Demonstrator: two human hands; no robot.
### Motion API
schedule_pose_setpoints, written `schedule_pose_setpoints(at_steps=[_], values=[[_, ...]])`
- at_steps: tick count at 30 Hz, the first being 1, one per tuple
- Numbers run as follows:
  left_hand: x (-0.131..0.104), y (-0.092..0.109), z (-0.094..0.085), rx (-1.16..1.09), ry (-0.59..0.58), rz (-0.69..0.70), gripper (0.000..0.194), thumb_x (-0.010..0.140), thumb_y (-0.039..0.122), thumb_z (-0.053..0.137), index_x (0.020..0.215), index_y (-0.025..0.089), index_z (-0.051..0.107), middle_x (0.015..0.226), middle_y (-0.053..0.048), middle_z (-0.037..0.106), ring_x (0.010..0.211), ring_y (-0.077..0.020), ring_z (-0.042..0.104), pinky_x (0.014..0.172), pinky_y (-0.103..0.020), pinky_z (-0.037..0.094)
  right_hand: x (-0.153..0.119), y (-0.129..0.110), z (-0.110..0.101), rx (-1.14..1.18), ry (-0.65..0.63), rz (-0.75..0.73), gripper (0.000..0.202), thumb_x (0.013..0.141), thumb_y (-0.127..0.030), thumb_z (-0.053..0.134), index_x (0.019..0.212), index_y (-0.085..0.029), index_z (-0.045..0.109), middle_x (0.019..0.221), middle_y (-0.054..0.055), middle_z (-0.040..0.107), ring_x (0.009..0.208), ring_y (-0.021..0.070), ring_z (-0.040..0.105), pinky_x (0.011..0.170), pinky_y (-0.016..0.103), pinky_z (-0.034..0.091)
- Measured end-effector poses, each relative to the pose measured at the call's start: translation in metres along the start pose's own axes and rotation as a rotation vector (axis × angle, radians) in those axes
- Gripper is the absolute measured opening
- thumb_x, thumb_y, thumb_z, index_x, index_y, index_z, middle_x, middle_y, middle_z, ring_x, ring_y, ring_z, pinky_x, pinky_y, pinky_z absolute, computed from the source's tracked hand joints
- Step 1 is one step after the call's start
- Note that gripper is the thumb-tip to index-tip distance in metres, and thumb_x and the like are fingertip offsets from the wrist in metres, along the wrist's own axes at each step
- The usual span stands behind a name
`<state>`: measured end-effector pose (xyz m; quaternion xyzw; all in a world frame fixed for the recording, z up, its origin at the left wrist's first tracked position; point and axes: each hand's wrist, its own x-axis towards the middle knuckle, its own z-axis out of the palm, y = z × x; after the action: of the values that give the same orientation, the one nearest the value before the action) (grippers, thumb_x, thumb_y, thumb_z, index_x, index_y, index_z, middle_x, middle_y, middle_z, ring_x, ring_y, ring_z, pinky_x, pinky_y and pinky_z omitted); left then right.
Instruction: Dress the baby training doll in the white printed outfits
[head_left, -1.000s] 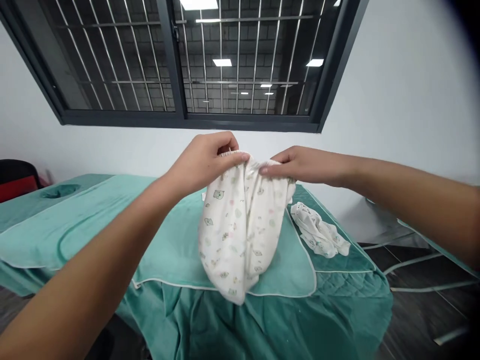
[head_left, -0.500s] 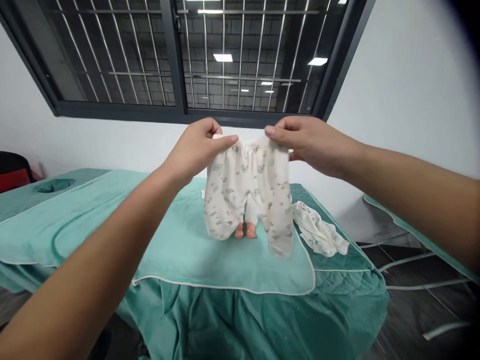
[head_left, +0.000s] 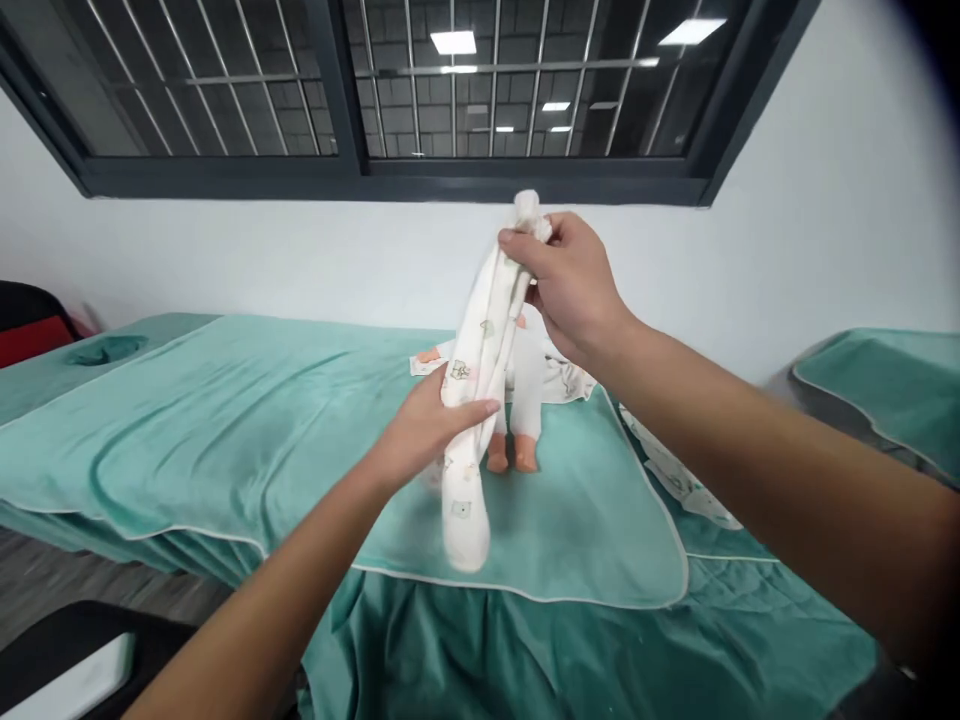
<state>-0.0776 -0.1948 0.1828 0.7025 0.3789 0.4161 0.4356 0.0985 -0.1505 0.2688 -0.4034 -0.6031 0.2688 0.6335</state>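
Note:
White printed baby pants [head_left: 484, 335] hang gathered lengthwise in front of me, above the bed. My right hand [head_left: 566, 275] pinches their bunched waistband at the top. Lower down, my left hand [head_left: 427, 425] is closed round the legs, thumb across the front. Behind the pants a baby doll [head_left: 529, 385] lies on its back on the light green sheet [head_left: 592, 520], its feet toward me. White cloth covers its legs, and printed cloth lies spread about its upper body. The pants and my right hand hide much of the doll.
Another white printed garment [head_left: 679, 475] lies crumpled on the bed's right side, partly behind my right forearm. A black chair [head_left: 82, 630] with a white flat object [head_left: 75, 685] on it stands at lower left. The wall and barred window [head_left: 510, 100] rise behind the bed.
The pants were spread wide by the waistband between both hands; now they are gathered into a narrow bundle. My left hand has moved down from the waistband to the legs.

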Motion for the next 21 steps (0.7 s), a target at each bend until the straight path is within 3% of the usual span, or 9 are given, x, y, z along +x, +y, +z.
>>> schedule_pose_setpoints(at_steps=[3,5,7,9,11,13,17,19,21], values=[[0.004,-0.031,-0.005,0.064,0.238,0.050,0.031,0.080,0.041,0.070,0.102,0.019,0.067,0.107,-0.005,0.068,0.098,-0.0249,0.063,0.081,-0.033,0.051,-0.005,0.050,0.003,0.049,0.030,0.234,0.026,0.089,-0.032,0.058,0.106,-0.026,0.039,0.101,0.002,0.061,0.086,0.0161,0.065,0.066,0.029,0.055],[0.010,-0.043,-0.011,0.099,0.387,0.126,0.029,0.080,0.038,0.071,0.102,0.020,0.066,0.114,-0.004,0.065,0.103,-0.0227,0.061,0.087,-0.031,0.049,-0.024,0.078,0.006,0.011,-0.081,0.449,0.029,0.087,-0.035,0.059,0.108,-0.026,0.043,0.100,0.003,0.065,0.078,0.0163,0.067,0.059,0.028,0.054],[0.018,-0.052,-0.016,0.074,0.455,0.137,0.032,0.078,0.039,0.072,0.103,0.021,0.063,0.112,-0.003,0.064,0.100,-0.0201,0.061,0.086,-0.030,0.050,-0.048,0.098,0.009,-0.110,-0.474,0.665,0.024,0.086,-0.042,0.059,0.098,-0.022,0.051,0.092,0.005,0.068,0.064,0.0154,0.065,0.050,0.026,0.048],[0.027,-0.061,-0.016,0.021,0.483,0.068,0.037,0.077,0.042,0.074,0.102,0.023,0.056,0.102,-0.002,0.063,0.091,-0.0175,0.062,0.080,-0.028,0.051,-0.065,0.111,0.009,-0.166,-1.070,0.845,0.031,0.087,-0.049,0.055,0.090,-0.019,0.059,0.085,0.007,0.071,0.060,0.0158,0.065,0.050,0.026,0.047],[0.037,-0.074,-0.012,-0.017,0.478,-0.047,0.043,0.075,0.044,0.075,0.104,0.024,0.050,0.099,-0.001,0.062,0.084,-0.0159,0.062,0.076,-0.028,0.052,-0.068,0.118,0.005,-0.195,-1.310,0.894,0.040,0.088,-0.056,0.052,0.087,-0.018,0.063,0.083,0.007,0.072,0.061,0.0155,0.064,0.052,0.026,0.046],[0.050,-0.091,-0.007,-0.073,0.436,-0.197,0.050,0.077,0.046,0.074,0.111,0.025,0.044,0.099,-0.001,0.063,0.080,-0.0159,0.063,0.072,-0.028,0.052,-0.055,0.124,-0.003,-0.269,-1.240,0.835,0.045,0.087,-0.061,0.052,0.084,-0.018,0.064,0.083,0.006,0.072,0.062,0.0146,0.062,0.054,0.026,0.045],[0.080,-0.134,-0.003,-0.111,0.296,-0.488,0.057,0.081,0.048,0.067,0.124,0.025,0.038,0.097,-0.005,0.065,0.078,-0.0200,0.066,0.066,-0.031,0.052,-0.010,0.143,-0.024,-0.634,-0.851,0.556,0.045,0.085,-0.064,0.055,0.086,-0.020,0.065,0.084,0.005,0.070,0.068,0.0173,0.059,0.061,0.030,0.044],[0.095,-0.152,-0.004,0.092,0.188,-0.536,0.054,0.079,0.045,0.068,0.123,0.023,0.045,0.105,-0.009,0.064,0.086,-0.0233,0.066,0.071,-0.034,0.053,0.011,0.159,-0.034,-0.789,-0.612,0.397,0.039,0.086,-0.060,0.055,0.095,-0.023,0.064,0.091,0.005,0.069,0.077,0.0205,0.062,0.068,0.032,0.046],[0.107,-0.162,-0.004,0.389,0.102,-0.451,0.051,0.075,0.039,0.070,0.119,0.021,0.053,0.121,-0.013,0.060,0.100,-0.0279,0.065,0.082,-0.039,0.052,0.031,0.181,-0.044,-0.852,-0.405,0.279,0.036,0.088,-0.053,0.055,0.107,-0.023,0.062,0.102,0.007,0.069,0.087,0.0232,0.063,0.076,0.035,0.048]])
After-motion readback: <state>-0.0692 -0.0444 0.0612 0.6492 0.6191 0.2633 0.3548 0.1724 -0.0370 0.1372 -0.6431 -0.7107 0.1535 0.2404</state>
